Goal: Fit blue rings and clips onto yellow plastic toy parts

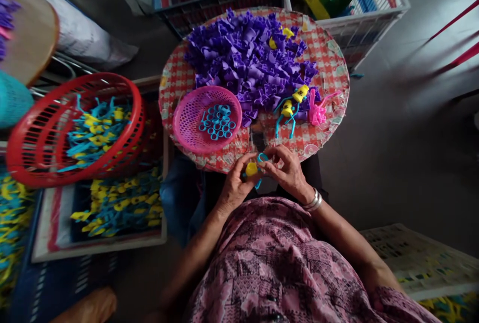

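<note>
My left hand pinches a small yellow-and-blue plastic toy part just past the near table edge. Thumb and fingers of my right hand are closed on a light blue plastic ring, close against the yellow part. Exactly how the two pieces touch is hidden by my fingers. Similar blue rings lie in a pink mesh basket ahead of my left hand. Beyond my right hand, two yellow toy pieces with blue limbs rest beside a bright pink piece.
A heap of purple plastic parts covers the far side of the round checked table. At left, a red basket and a crate hold yellow-and-blue pieces. Crates stand behind the table; another crate is at lower right.
</note>
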Tool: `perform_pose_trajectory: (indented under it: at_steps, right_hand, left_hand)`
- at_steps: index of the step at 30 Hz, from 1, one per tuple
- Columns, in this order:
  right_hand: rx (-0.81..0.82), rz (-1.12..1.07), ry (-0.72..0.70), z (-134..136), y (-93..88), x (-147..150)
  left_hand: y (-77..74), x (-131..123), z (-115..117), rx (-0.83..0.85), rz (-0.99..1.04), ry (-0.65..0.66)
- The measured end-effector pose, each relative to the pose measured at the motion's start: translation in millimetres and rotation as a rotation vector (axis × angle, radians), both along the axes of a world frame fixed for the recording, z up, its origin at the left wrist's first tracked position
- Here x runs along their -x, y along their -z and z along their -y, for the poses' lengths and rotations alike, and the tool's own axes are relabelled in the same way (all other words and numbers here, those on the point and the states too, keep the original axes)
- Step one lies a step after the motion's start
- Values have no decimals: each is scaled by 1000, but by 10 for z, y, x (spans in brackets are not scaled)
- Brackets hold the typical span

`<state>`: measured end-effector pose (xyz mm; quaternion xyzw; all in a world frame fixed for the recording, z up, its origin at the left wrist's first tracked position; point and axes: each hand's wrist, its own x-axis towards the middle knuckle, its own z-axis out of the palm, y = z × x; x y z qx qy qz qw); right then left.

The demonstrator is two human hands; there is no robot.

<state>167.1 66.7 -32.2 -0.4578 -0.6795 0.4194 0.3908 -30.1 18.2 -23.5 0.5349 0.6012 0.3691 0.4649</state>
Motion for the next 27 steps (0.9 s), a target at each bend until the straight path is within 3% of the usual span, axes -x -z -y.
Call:
perform_pose_trajectory:
  at_steps: [3,6,10,15,27]
  right_hand:
    - [-28,29,-4,98,-212,46]
    - [-4,-4,21,159,-307,114]
    - [40,-102,49,228,-302,221]
    - [66,-208,56,306,-295,306]
    - [-2,-203,81,324,-311,258]
  left_hand:
    - [-101,-35,49,-105,-59,25]
    - [-165,-51,105,-120,-55,-24]
    - [-190,-54,181,-60,76,-119]
    - [-206,-66,222,0,195,-148]
    - [-265,-124,175,-17,58,-136]
